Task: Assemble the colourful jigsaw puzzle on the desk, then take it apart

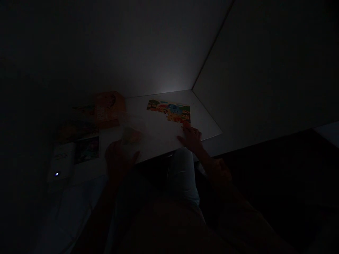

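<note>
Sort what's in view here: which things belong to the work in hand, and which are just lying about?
In use, by the look of it:
- part-assembled puzzle, right hand at its near corner
- see-through bag by the left hand

Apparently lying about:
- orange box, possibly related
- dark picture sheet
- white object with a small light

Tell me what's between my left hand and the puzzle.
In the head view: a blurred, see-through bag by your left hand, then white table up to the puzzle.
</note>
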The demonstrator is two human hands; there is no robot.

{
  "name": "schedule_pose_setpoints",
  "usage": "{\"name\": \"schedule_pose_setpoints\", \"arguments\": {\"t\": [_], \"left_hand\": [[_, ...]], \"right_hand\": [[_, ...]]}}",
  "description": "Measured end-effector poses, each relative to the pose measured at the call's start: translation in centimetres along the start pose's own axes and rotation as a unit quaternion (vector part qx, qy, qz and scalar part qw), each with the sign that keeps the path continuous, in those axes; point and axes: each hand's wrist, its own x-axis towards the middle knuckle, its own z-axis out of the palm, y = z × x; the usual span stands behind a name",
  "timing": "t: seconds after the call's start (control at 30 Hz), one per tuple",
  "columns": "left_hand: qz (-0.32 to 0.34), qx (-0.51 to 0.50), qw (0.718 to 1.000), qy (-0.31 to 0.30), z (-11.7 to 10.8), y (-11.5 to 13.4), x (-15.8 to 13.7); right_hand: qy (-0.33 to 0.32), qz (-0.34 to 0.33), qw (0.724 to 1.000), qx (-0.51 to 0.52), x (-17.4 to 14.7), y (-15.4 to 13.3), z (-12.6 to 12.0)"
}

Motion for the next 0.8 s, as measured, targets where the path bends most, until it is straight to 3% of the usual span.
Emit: {"name": "schedule_pose_setpoints", "arguments": {"t": [0.1, 0.23, 0.53, 0.8], "left_hand": [[-0.009, -0.003, 1.000, -0.005, 0.0, -0.1, -0.1], [0.003, -0.008, 1.000, 0.006, 0.0, -0.2, -0.1], [0.010, -0.024, 1.000, -0.002, 0.0, 0.0, -0.2], [-0.007, -0.052, 0.998, -0.035, -0.2, 0.0, -0.1]], "right_hand": [[-0.009, -0.090, 0.996, 0.019, -2.7, -1.0, 0.2], [-0.026, -0.191, 0.980, 0.042, -3.8, -1.0, 0.0], [-0.018, -0.216, 0.976, 0.038, -4.3, -0.4, 0.9], [0.020, -0.226, 0.970, 0.084, -5.1, -0.2, -0.2]]}}
